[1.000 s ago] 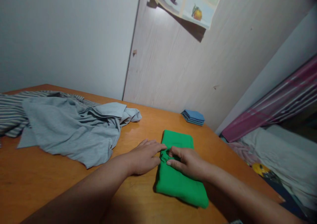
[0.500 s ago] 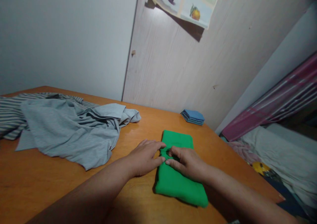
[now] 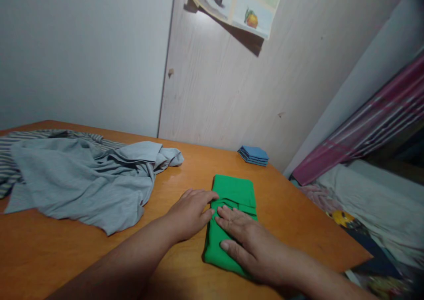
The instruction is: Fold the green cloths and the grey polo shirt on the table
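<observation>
A green cloth (image 3: 233, 189), folded into a long flat bundle, lies on the wooden table (image 3: 179, 273). Creases and the edge of a fold cross its middle. My right hand (image 3: 243, 236) rests flat on the near half, fingers stretched out and thumb apart, covering part of the cloth. At the bundle's left edge is my left hand (image 3: 194, 211); its thumb and forefinger are apart and their tips touch the green fabric. The other left fingers are partly hidden behind the forefinger.
A crumpled grey garment (image 3: 89, 180) and a striped garment (image 3: 8, 158) lie at the left. Near the back edge sits a small folded blue stack (image 3: 253, 155). A wall stands behind the table. Beyond its right edge are a pink curtain (image 3: 338, 145) and pale bedding (image 3: 371, 198).
My right hand has gone from bent, pinching fingers at the fold to lying flat on the near half. The fold now lies flatter. My left hand stays at the left edge.
</observation>
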Tool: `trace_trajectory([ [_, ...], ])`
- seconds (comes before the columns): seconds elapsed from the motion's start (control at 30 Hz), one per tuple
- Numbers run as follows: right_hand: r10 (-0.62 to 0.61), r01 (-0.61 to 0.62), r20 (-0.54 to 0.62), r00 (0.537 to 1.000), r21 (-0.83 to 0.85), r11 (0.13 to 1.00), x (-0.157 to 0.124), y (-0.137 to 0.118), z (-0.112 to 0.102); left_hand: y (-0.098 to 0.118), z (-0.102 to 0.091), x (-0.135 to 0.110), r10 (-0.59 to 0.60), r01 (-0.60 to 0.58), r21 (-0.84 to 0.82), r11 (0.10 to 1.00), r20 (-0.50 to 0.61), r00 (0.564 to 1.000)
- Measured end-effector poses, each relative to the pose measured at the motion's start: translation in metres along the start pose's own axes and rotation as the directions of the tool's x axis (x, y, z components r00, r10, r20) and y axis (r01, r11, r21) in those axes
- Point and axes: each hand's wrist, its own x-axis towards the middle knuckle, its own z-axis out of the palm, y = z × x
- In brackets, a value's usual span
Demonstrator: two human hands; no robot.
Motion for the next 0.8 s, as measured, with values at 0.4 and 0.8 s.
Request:
trace_trajectory([
  [0.4,-0.145,0.116,-0.235,0.961,-0.133,0.984,-0.036,-0.011,0.005,-0.006,0.003,0.000,0.075,-0.076,0.044,0.996,0.018,0.997],
  [0.8,-0.117,0.011,-0.310,0.944,-0.323,0.946,-0.045,-0.008,0.030,-0.004,0.002,0.002,0.084,-0.084,0.087,0.993,0.012,0.996],
])
